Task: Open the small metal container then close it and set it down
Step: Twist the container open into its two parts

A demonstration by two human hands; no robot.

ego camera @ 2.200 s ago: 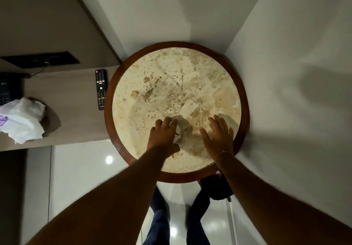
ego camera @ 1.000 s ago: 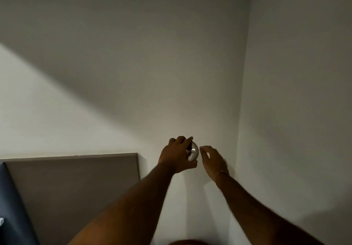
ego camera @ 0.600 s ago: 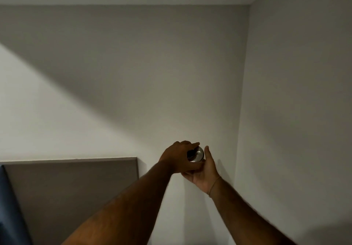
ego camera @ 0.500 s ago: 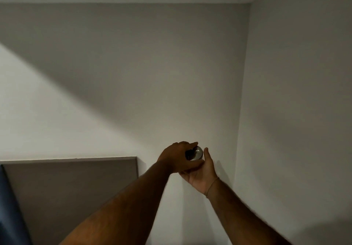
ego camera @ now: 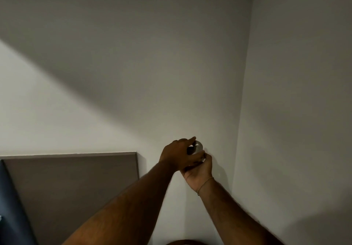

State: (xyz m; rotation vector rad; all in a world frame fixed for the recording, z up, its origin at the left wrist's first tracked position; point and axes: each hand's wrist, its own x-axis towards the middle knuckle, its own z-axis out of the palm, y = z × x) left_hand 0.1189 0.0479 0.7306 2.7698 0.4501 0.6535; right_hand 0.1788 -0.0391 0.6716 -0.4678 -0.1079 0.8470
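Left hand (ego camera: 177, 154) gripping small metal container (ego camera: 198, 147) top, right hand (ego camera: 199, 170) cupping beneath, open wall (ego camera: 133, 73) behind

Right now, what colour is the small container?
Shiny silver metal container, seen in the head view, between both hands.
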